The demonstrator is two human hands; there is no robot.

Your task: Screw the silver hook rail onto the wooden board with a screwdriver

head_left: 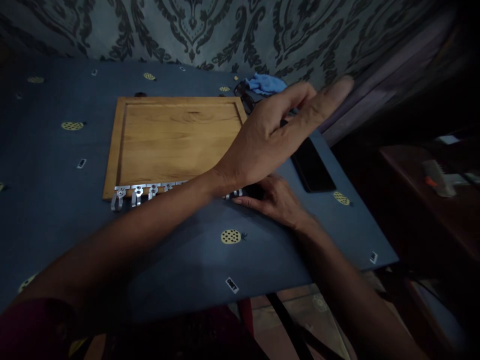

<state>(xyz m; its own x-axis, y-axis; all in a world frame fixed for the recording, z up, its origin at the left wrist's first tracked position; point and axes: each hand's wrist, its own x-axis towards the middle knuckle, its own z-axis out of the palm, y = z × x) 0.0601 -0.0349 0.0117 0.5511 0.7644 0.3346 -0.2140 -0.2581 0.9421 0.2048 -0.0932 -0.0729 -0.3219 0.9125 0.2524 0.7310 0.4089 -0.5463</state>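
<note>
My left hand (277, 130) reaches across to the right, raised above the table, fingers stretched toward a black phone (313, 167); it holds nothing that I can see. My right hand (275, 200) rests on the table by the near right corner of a wooden board (172, 142), fingers curled over a small dark object and the right end of a metal hook rail (150, 192). The rail lies along the board's near edge, with several hooks hanging down.
A dark blue cloth with yellow pineapple prints (232, 236) covers the table. A light blue rag (266, 82) and a dark object lie at the back right. The table's right edge drops to a dim area with a wooden shelf (431, 200).
</note>
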